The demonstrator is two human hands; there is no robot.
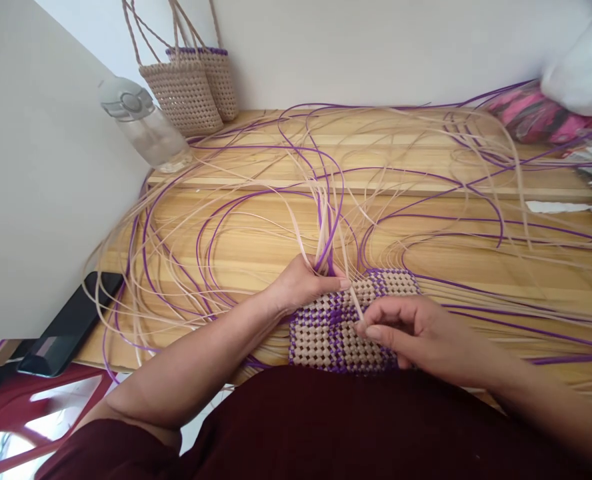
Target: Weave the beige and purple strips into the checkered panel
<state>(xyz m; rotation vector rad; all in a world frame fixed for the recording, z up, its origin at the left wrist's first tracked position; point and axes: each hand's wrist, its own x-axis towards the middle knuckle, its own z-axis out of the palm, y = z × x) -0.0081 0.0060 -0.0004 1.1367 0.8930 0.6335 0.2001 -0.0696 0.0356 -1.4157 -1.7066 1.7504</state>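
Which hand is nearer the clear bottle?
Left. The left hand is below and right of the clear bottle in the picture; the right hand is farther right and lower.

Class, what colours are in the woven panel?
The woven panel is beige, crossed by purple bands; it shows best in the head view.

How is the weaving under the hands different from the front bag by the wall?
The weaving mixes purple and beige, while the front bag looks beige all over. The weaving lies flat and has long loose strands; the front bag is upright and has handles. Both are woven with little gaps.
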